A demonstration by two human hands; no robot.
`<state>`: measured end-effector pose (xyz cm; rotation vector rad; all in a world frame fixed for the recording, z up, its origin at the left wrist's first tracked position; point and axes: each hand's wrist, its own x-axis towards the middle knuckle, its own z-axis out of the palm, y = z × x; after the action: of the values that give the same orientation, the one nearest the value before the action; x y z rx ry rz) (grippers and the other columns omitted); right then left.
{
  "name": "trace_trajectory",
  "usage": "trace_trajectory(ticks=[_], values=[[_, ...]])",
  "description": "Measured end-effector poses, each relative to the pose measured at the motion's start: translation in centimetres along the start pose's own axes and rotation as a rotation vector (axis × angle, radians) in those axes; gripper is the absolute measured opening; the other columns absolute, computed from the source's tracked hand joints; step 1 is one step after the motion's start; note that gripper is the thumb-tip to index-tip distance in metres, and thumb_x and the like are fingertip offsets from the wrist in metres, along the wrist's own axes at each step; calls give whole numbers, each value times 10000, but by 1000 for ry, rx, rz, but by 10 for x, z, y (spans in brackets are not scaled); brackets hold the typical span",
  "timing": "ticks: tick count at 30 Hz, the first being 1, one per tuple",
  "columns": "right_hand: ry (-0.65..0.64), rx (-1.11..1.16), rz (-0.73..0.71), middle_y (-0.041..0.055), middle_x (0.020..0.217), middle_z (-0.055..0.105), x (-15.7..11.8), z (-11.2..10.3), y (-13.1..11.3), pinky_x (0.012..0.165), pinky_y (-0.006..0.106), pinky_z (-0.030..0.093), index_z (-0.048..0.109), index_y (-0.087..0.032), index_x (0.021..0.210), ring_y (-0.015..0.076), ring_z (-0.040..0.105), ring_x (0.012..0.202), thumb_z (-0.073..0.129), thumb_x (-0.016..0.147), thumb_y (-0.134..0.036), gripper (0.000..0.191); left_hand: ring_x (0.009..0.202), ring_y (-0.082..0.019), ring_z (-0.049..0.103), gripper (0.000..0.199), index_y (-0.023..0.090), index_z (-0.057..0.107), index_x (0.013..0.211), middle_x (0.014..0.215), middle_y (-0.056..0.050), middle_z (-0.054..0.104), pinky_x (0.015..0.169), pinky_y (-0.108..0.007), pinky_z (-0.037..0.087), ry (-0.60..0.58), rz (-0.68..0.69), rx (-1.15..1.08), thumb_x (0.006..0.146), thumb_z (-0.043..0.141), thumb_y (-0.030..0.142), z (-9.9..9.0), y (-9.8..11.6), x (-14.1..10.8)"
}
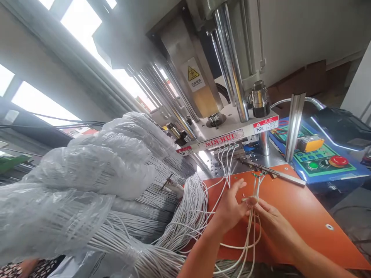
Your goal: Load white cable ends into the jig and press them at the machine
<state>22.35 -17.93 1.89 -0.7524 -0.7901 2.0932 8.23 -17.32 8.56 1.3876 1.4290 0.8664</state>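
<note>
Above the near part of the orange table (307, 220), thin white insulated wires (249, 239) are hanging in loose loops between both hands, and the right hand (274, 226) is pinching a few of them, its fingers (261, 208) pressing together at the tips around the strands. The left hand (228, 208) is reaching in just beside it with its fingers (236, 189) spread, close to the same strands; whether they are touching cannot be told. These wires look light and soft, likely to flop and tangle, so a grip close to their ends seems surest. Toward the far side, they are rising to a row of small connectors (227, 147) under the white plate of a MIN-HUI press (220, 139), and a long steel bar (274, 173) is lying across the table's far part. Left of the hands, a loose coil of the same wire (189, 212) is spilling over the table's left edge from bundles packed in clear plastic bags (72, 173). Right of the press, a control panel (324, 162) with a red stop button (337, 161) is sitting beyond the table's far edge. Room for moving looks widest to the right on the bare orange top, while the bundles are crowding the left. At lower left, another person's hand (29, 266) is showing.
</note>
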Motion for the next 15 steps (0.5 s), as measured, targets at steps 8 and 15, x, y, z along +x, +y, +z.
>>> trace_trajectory(ticks=[8, 15], values=[[-124, -541, -65, 69, 1068, 699, -4, -16, -6, 906, 374, 471, 667, -218, 1112, 263, 624, 963, 536, 887, -526, 403, 518, -91, 540, 348, 117, 573, 793, 657, -30, 621, 521, -208, 422, 21, -114, -615, 717, 711, 428, 31, -17, 45], [378, -1805, -522, 142, 1310, 557, 28, -111, -92, 910, 478, 441, 532, -196, 1271, 366, 495, 1182, 429, 863, -271, 428, 401, -16, 211, 265, 125, 546, 639, 470, 61, 424, 408, -185, 123, 153, -92, -452, 754, 644, 343, 19, -33, 46]])
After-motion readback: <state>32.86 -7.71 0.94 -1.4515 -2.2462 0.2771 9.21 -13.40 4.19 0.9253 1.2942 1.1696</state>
